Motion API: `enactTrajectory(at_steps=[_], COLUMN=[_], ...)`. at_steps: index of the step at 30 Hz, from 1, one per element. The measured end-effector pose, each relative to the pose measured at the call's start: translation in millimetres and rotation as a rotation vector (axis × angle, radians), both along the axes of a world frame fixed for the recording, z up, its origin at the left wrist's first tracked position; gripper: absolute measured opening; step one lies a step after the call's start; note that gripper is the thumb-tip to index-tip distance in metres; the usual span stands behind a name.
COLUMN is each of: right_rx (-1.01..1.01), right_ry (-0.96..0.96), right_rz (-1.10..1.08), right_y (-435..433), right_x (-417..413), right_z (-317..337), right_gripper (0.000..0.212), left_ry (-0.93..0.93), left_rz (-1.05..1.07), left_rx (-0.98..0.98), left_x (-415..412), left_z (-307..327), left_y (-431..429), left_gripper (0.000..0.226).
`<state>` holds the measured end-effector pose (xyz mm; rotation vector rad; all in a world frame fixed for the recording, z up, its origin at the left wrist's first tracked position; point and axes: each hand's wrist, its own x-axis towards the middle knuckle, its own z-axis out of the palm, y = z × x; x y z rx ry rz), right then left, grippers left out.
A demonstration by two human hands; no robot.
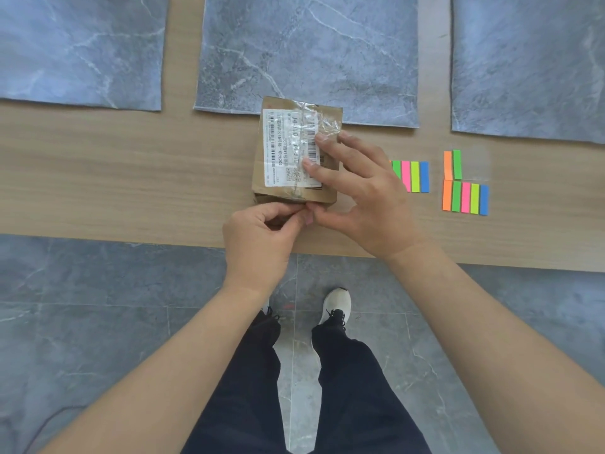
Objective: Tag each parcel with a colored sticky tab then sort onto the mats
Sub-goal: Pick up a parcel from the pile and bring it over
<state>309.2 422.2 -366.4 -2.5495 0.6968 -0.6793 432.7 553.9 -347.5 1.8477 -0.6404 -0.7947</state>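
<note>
Parcel (pixel 288 152) on counter (pixel 131 178), long axis pointing away from me, far end overlapping middle mat (pixel 307 44). Left hand (pixel 262 237) pinches its near edge, can't tell if a tab is there. Right hand (pixel 363 194) lies flat, fingers spread on the label.

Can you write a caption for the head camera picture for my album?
Right hand rests on a cardboard parcel while left hand pinches its near edge, colored sticky tabs lying alongside.

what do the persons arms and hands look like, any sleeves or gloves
Both the left hand and right hand are bare: no gloves, rings or watch visible. The forearms are uncovered as far as the frame shows, with no sleeve in view.
</note>
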Motion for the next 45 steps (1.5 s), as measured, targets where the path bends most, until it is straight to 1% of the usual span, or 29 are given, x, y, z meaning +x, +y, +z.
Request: enactTrajectory(at_steps=[2,5,7,8,10,12,13,14,15,16,17,18,19,20,22,24,27,31,40,45], right_rx=[-0.006,0.004,-0.024,-0.043,-0.047,0.015,0.083,0.186,0.319,0.474,0.637,0.787,0.918,1.023,1.117,1.137,1.136,1.116,1.016,0.914], right_ry=[-0.020,-0.050,-0.030,-0.012,-0.002,-0.014,-0.022,-0.047,-0.109,-0.210,-0.328,-0.440,-0.509,-0.534,-0.530,-0.529,-0.534,-0.584,-0.711,-0.774], right_rz=[-0.005,-0.032,-0.069,-0.084,-0.084,-0.045,-0.026,-0.022,-0.048,-0.120,-0.237,-0.373,-0.500,-0.581,-0.600,-0.586,-0.629,-0.628,-0.561,-0.503], right_y=[1,4,11,15,18,16,16,18,21,25,29,31,32,33,36,38,36,32,22,20], right_x=[1,3,7,9,11,8,6,5,4,5,7,10,14,17,24,29,32,39,59,69], right_z=[-2,-6,-12,-15,-18,-14,-8,0,6,12,15,20,23,27,36,46,66,112,231,305], right_gripper=[0.049,0.048,0.047,0.048,0.050,0.050,0.053,0.057,0.060,0.061,0.060,0.057,0.054,0.048,0.035,0.036,0.039,0.039,0.039,0.038], left_ry=[-0.024,-0.093,-0.119,-0.095,0.040,0.189,0.261,0.320,0.362,0.388,0.411,0.434,0.460,0.482,0.506,0.509,0.497,0.476,0.355,0.294], left_rz=[0.019,0.119,0.193,0.232,0.296,0.290,0.266,0.237,0.202,0.165,0.130,0.102,0.082,0.072,0.060,0.042,0.013,0.001,-0.109,-0.150], left_rx=[0.049,0.159,0.173,0.142,0.037,-0.059,-0.093,-0.120,-0.144,-0.166,-0.189,-0.208,-0.221,-0.223,-0.217,-0.212,-0.222,-0.260,-0.376,-0.477], left_x=[6,19,26,30,38,45,47,49,50,50,50,49,49,47,46,47,51,60,81,92], left_z=[-1,-1,1,2,2,3,3,3,4,5,6,8,11,14,21,27,46,85,199,273], left_y=[3,13,18,20,18,14,11,9,7,5,3,1,0,-1,-3,-5,-8,-16,-33,-35], left_gripper=[0.009,0.009,0.010,0.014,0.023,0.034,0.040,0.047,0.051,0.054,0.055,0.054,0.053,0.053,0.053,0.056,0.058,0.057,0.058,0.057])
